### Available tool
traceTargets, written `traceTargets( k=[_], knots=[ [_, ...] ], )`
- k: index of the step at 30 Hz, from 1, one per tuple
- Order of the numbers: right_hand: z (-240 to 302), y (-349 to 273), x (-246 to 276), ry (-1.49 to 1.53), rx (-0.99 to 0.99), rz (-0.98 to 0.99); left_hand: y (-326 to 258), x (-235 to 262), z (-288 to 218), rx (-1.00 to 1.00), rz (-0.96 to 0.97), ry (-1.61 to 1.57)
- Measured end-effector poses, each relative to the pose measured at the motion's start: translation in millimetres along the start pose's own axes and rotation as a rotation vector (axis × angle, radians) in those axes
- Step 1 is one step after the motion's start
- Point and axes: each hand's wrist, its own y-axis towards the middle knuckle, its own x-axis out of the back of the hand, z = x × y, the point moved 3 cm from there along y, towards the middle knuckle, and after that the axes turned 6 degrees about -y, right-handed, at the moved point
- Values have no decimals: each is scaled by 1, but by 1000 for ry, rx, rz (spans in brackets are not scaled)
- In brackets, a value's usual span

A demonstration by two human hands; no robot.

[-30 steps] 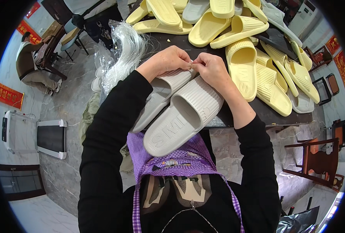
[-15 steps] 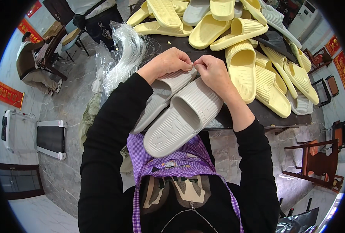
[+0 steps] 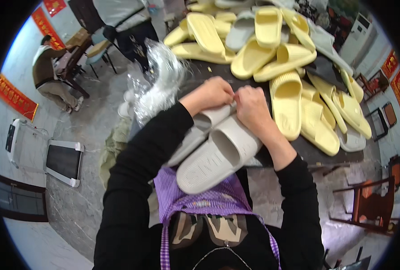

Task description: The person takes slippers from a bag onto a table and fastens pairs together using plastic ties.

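Two light grey slide slippers lie side by side at the table's near edge and over my lap: the right slipper shows its ribbed strap and embossed footbed, while the left slipper is partly covered by my left forearm. At their toe end my left hand is closed in a pinch. Fingertip to fingertip with it, my right hand pinches too, resting against the right slipper's strap. Whatever sits between the fingers is too small to make out.
Yellow slippers are heaped with some grey ones across the dark table. A bundle of clear plastic strands lies at its left edge. Farther left, a person bends over another table. A wooden chair stands at right.
The whole view has shifted, so the table and slippers sit lower and further right. My hands stay pinched together at the slippers' toe end. The person at left stands more upright.
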Motion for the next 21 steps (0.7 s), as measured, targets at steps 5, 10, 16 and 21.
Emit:
traceTargets(
  k=[5,10,16,21],
  knots=[
    [3,-7,4,-10,-8,18,-3,-9,5,17,22,34],
    [-11,-8,4,298,-295,28,-5,-3,-8,-10,69,-57],
    [-22,-8,-1,519,-524,86,-5,0,-11,49,137,-235],
    [-20,-6,-3,534,-539,101,-3,-2,-1,149,156,-409]
  ],
)
